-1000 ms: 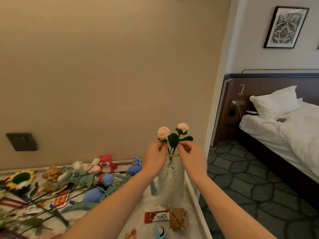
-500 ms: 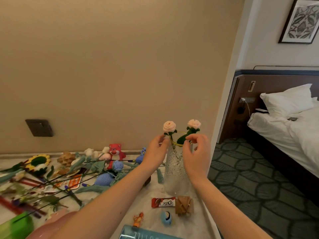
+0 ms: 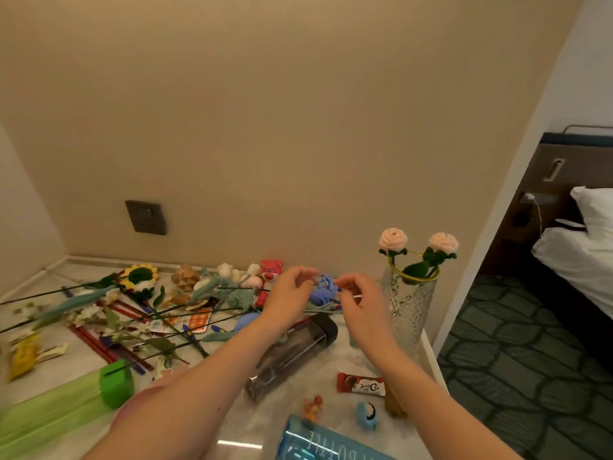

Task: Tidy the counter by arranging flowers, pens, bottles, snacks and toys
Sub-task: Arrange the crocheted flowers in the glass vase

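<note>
Your L hand (image 3: 288,295) & R hand (image 3: 361,302) hover just left of the glass vase (image 3: 408,300), fingers loosely curled, gripping nothing I can make out. Two pink roses (image 3: 393,239) stand in the vase; blue crochet flower (image 3: 323,288) lies between your hands.

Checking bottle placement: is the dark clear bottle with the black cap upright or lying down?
Lying down: the dark clear bottle rests lengthwise on the counter.
</note>
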A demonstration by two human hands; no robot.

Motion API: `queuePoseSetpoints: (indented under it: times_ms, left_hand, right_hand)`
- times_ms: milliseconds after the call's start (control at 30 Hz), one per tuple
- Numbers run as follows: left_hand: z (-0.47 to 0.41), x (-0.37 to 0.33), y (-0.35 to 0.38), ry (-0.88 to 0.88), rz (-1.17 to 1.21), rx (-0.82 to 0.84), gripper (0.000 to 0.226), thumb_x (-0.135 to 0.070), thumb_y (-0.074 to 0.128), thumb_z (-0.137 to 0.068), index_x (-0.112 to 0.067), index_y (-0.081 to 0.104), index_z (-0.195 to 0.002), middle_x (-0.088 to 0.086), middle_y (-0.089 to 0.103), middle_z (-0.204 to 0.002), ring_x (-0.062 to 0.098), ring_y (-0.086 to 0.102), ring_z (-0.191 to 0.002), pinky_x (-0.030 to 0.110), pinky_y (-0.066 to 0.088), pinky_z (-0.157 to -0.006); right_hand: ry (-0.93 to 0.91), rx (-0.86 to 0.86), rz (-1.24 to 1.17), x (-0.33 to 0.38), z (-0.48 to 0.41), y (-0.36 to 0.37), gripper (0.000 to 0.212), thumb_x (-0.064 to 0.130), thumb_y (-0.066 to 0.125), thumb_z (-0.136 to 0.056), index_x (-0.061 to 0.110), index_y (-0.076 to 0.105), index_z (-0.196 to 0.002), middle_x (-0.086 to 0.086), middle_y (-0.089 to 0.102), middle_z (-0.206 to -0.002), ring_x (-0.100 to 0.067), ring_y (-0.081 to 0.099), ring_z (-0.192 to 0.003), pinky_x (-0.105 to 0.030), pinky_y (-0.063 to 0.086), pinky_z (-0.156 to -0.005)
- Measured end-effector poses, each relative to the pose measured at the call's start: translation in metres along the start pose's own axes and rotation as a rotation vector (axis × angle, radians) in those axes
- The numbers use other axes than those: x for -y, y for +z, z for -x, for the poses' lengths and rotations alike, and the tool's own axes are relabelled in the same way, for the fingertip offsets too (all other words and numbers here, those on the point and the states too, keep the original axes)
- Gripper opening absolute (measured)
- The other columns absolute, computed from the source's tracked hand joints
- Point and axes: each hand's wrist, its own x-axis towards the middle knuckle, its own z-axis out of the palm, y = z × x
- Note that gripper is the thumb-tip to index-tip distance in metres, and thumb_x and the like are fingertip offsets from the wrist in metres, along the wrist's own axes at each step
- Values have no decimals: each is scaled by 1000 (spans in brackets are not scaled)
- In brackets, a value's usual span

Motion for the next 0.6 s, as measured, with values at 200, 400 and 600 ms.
queuePoseSetpoints:
  times_ms: [200,400,600]
  left_hand:
    - [-23,36,-10,-25,-315,265,29,-16,51,-92,-22,61,-119,-3,65,-121,12,59,-110,34,48,-97]
    - [-45,52,-4,62,-633,510,40,-24,51,-94,-24,50,-134,-2,55,-136,19,54,-121,33,44,-99]
    - [-57,62,1,162,-857,590,40,-24,47,-95,-23,46,-136,6,54,-136,28,55,-118,40,47,-93]
  right_hand:
    - [351,328,123,-24,-15,32,34,8,49,-91,24,50,-122,-1,50,-124,-2,49,-86,-18,40,-72]
    - [591,374,114,-41,-24,49,36,13,48,-92,20,46,-127,10,51,-88,-5,50,-76,-21,38,-61]
    - [714,289,60,-51,-30,67,38,21,47,-98,21,47,-136,-5,53,-130,-15,49,-109,-26,36,-88]
